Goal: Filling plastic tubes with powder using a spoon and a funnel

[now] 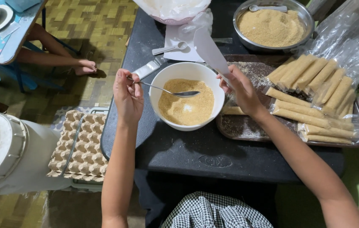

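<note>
**Spill risk at the bowl: loaded spoon and unsupported bag**

The left hand (128, 98) is closed on the handle of a metal spoon (169, 90), pinched near its end; the spoon's head lies over the white bowl (187, 96), just above the tan crumb inside. The right hand (242, 89) grips a narrow clear plastic bag (209, 51) at its lower end, the bag standing up and tilted away over the bowl's far rim. The bowl rests on the dark surface (204, 152), touching the brown tray (242, 126) beside it.

Findings, as judgement:
- The spoon is held far back on the handle; any wobble could tip crumb onto the surface rather than into the bag.
- The bag's mouth cannot be seen to be open. If it is collapsed, crumb would slide down its outside.
- The right wrist lies near the filled packets (314, 99) on the tray; a sweep of the arm could shift them.
- Loose crumb already lies on the tray, so spillage is likely here.
</note>
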